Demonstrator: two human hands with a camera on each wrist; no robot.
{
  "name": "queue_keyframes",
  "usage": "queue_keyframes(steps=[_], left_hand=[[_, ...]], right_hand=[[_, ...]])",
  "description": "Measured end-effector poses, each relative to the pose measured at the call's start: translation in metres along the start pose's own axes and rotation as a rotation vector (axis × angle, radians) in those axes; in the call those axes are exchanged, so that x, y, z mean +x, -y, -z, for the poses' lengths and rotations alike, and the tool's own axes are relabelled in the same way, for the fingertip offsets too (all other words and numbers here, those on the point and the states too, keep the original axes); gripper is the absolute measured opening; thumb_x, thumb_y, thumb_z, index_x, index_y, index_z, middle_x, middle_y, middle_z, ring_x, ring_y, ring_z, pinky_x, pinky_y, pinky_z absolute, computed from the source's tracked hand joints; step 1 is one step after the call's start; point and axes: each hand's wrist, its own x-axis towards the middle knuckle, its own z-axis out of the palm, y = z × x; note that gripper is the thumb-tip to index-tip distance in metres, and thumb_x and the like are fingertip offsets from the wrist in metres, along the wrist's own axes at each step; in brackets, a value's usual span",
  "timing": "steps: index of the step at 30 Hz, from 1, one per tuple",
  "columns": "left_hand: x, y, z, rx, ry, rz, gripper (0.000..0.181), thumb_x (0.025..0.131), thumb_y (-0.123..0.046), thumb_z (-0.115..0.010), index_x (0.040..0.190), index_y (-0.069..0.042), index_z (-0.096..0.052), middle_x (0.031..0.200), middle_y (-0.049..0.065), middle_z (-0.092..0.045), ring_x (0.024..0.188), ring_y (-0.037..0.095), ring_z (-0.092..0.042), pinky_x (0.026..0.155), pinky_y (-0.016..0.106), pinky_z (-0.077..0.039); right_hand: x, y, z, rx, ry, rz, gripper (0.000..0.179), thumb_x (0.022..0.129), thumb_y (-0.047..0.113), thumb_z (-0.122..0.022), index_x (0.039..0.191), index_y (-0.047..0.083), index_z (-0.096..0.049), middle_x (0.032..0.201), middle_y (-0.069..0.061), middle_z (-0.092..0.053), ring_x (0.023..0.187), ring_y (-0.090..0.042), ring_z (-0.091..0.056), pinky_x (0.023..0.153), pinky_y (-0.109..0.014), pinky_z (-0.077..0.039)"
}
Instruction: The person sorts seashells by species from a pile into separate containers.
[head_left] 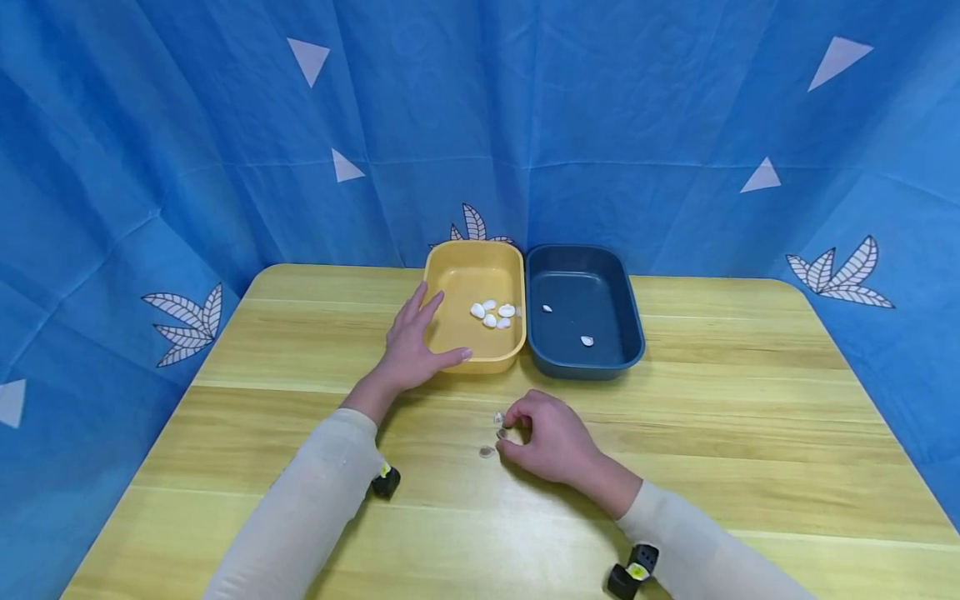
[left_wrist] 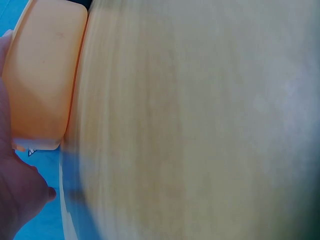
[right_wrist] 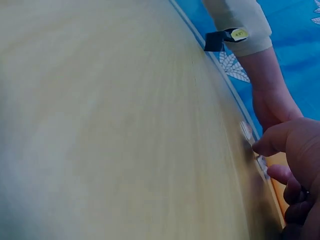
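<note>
My left hand (head_left: 415,348) lies along the left and front rim of the yellow tray (head_left: 491,365), fingers spread and thumb over the front edge. The left wrist view shows this hand beside the same tray (left_wrist: 47,75). Several small white shells (head_left: 490,320) lie inside the tray. Over the table, my right hand (head_left: 551,437) has its thumb and index finger apart, on either side of a small brownish shell (head_left: 502,433). A pale shell (head_left: 498,417) lies by the index fingertip, and another shell (head_left: 487,452) left of the thumb.
A dark blue tray (head_left: 585,367) stands against the yellow tray's right side, with two small white shells (head_left: 587,341) in it. Both trays are at the back of the wooden table (head_left: 750,400). A blue curtain (head_left: 637,125) hangs behind and at the sides.
</note>
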Motion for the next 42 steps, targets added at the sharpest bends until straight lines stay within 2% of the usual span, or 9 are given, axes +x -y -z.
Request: queue_keyframes(steps=[17,29,36,42], left_hand=[[-0.003,-0.001,0.000,-0.008,0.000,-0.012,0.105,0.078,-0.062,-0.076,0.160,-0.021,-0.025,0.167,-0.007,0.003,0.150,0.037,-0.003,0.112,0.066,-0.007],[-0.002,0.000,0.000,0.000,0.006,0.004,0.106,0.077,-0.065,-0.075,0.161,-0.024,-0.023,0.166,-0.008,0.004,0.150,0.036,-0.003,0.113,0.065,-0.008],[-0.003,0.000,0.001,-0.001,0.007,0.004,0.107,0.077,-0.064,-0.076,0.161,-0.023,-0.023,0.166,-0.008,0.004,0.150,0.037,-0.003,0.113,0.065,-0.007],[-0.001,0.001,-0.001,-0.008,0.000,-0.006,0.105,0.078,-0.063,-0.075,0.161,-0.022,-0.025,0.166,-0.007,0.003,0.150,0.036,-0.003,0.112,0.065,-0.008]], right_hand=[[0.001,0.000,-0.005,-0.036,-0.002,-0.017,0.013,0.077,0.027,-0.081,0.078,0.025,-0.069,0.074,0.013,-0.053,0.066,-0.007,-0.049,0.062,-0.028,-0.044],[-0.002,0.004,0.009,0.055,-0.051,0.011,0.012,0.075,0.020,-0.080,0.079,0.022,-0.069,0.070,0.007,-0.053,0.062,-0.008,-0.047,0.057,-0.029,-0.042],[0.002,0.010,0.032,0.060,-0.155,0.076,0.013,0.074,0.015,-0.080,0.082,0.019,-0.070,0.072,-0.001,-0.054,0.065,-0.013,-0.048,0.057,-0.030,-0.041],[0.011,0.010,0.053,0.079,-0.256,0.149,0.011,0.076,0.013,-0.079,0.082,0.016,-0.071,0.072,0.004,-0.051,0.068,-0.017,-0.050,0.059,-0.030,-0.041]])
